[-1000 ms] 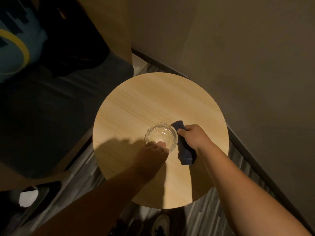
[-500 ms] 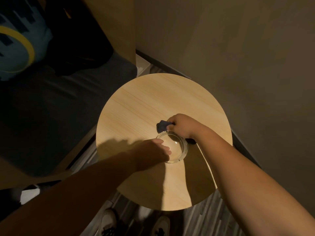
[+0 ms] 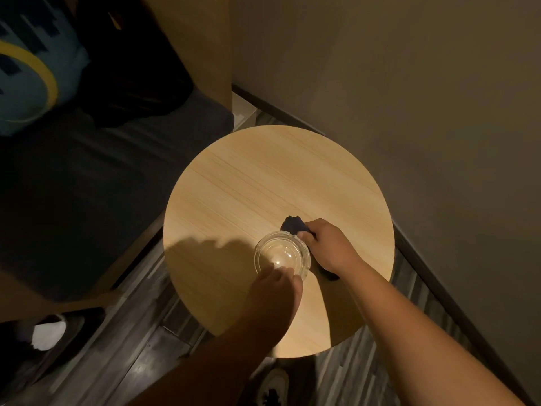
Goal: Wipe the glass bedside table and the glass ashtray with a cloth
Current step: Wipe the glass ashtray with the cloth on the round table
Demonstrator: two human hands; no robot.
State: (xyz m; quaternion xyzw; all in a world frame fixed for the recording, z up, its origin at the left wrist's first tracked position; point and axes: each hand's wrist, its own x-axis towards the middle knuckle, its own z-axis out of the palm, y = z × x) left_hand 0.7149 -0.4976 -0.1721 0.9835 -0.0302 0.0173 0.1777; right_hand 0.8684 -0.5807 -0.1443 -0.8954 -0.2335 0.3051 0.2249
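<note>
A round bedside table (image 3: 263,183) with a pale wood-look top fills the middle of the view. A clear glass ashtray (image 3: 281,254) stands on it, toward the near side. My left hand (image 3: 276,291) grips the ashtray's near rim with its fingertips. My right hand (image 3: 329,246) is closed around a dark blue cloth (image 3: 294,224) and presses it against the ashtray's far right rim. Part of the cloth pokes out beyond my fingers, and another part shows under my wrist.
A dark bed or sofa (image 3: 73,186) with a blue and yellow cushion (image 3: 32,74) lies left of the table. A grey wall (image 3: 409,83) runs close behind and to the right. Dark wood flooring (image 3: 126,361) and my shoes (image 3: 272,385) are below.
The ashtray has shifted toward me on the table. My right hand with the cloth moved from its right side around to the far right rim, while my left hand kept its hold.
</note>
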